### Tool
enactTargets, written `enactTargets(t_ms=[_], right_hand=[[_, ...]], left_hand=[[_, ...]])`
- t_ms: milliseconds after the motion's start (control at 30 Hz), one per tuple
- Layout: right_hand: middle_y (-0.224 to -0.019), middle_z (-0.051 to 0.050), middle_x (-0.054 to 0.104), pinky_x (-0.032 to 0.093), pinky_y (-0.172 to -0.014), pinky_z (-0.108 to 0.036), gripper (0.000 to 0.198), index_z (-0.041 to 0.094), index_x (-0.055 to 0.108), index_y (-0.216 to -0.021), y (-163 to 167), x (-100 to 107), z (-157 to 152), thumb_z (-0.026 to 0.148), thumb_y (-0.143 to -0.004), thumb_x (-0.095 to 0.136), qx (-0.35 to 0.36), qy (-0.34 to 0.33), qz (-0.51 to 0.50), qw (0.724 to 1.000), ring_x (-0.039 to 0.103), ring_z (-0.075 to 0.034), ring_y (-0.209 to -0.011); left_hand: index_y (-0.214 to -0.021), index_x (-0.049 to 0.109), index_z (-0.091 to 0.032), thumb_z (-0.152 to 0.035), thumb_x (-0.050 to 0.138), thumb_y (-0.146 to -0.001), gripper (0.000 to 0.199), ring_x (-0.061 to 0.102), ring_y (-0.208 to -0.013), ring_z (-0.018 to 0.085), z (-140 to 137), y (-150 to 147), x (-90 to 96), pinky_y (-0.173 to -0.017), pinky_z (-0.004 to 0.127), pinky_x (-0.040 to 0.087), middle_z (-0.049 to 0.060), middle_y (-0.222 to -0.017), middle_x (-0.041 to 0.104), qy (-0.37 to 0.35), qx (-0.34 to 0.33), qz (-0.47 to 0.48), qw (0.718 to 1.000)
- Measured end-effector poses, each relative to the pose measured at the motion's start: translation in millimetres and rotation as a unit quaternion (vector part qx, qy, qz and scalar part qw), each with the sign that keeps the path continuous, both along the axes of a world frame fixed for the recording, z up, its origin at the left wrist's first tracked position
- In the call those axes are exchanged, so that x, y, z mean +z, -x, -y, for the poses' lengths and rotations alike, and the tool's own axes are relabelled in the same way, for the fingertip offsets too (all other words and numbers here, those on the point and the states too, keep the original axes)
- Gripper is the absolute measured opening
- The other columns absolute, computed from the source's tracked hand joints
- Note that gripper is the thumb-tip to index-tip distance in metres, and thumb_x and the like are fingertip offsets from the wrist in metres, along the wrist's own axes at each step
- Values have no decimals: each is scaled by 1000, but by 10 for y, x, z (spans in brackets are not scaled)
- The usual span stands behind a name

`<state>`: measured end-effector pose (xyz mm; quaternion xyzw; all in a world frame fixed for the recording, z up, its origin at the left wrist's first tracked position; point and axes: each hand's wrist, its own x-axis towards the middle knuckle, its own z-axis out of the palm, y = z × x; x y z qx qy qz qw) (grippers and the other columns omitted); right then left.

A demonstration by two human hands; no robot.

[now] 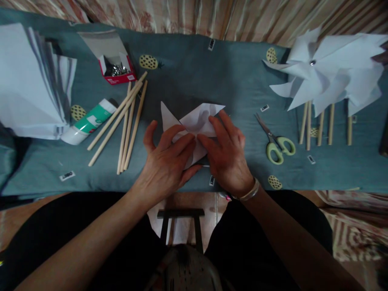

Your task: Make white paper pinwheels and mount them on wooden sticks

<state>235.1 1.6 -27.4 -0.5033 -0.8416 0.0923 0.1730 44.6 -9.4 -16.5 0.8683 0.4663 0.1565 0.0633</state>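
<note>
A white paper pinwheel [203, 119] with cut, folded-in blades lies at the middle of the cloth, near its front edge. My left hand [168, 157] presses its fingertips onto the paper's centre from the left, thumb at the lower edge. From the other side my right hand [227, 151], with a bracelet at the wrist, holds the right-hand folds, its index fingertip beside the left fingers. Both hands are closed on the paper and cover much of it. Green-handled scissors [274, 141] lie to the right of my right hand.
Wooden sticks [124, 125] and a glue bottle [89, 121] lie left. Behind them stands an open red box [118, 70] of small metal pieces. A stack of white paper [28, 85] is far left. Finished pinwheels [327, 68] on sticks lie far right.
</note>
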Motion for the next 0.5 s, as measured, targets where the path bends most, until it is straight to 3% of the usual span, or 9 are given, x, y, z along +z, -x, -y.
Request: enactTargets(t_ms=[167,267,400,500], right_hand=[[-155,-1,40,31,-115,-62,48,39,46,-135,6,-19,8,12,-96,40,5,-5,-18,1000,21,-29,-152],[-153,-4,43,33,-115,-60,45,33,55,-131,-29,-7,-9,12,-95,41,5,9,-54,998,24,-33,-151],[-145,-16,50,38,-116,-49,37,16,62,-125,-100,58,-68,14,-94,43,-13,6,-118,993,38,-32,-144],[-139,-15,58,42,-114,-49,39,17,56,-132,-114,90,-121,20,-95,46,-42,13,-147,988,51,-28,-134]], left_hand=[[-121,58,-23,-44,57,-94,35,50,-131,33,-6,-11,-33,-116,63,15,6,-125,68,-40,-3,11,999],[-117,60,-25,-46,58,-92,33,51,-130,33,-5,-8,-39,-116,63,16,6,-124,68,-31,0,20,999],[-117,62,-30,-46,57,-92,30,50,-131,34,-4,1,-18,-117,65,15,5,-124,67,1,7,16,1000],[-119,62,-28,-47,56,-92,33,49,-130,35,-5,1,-5,-115,68,17,6,-126,66,2,4,4,1000]])
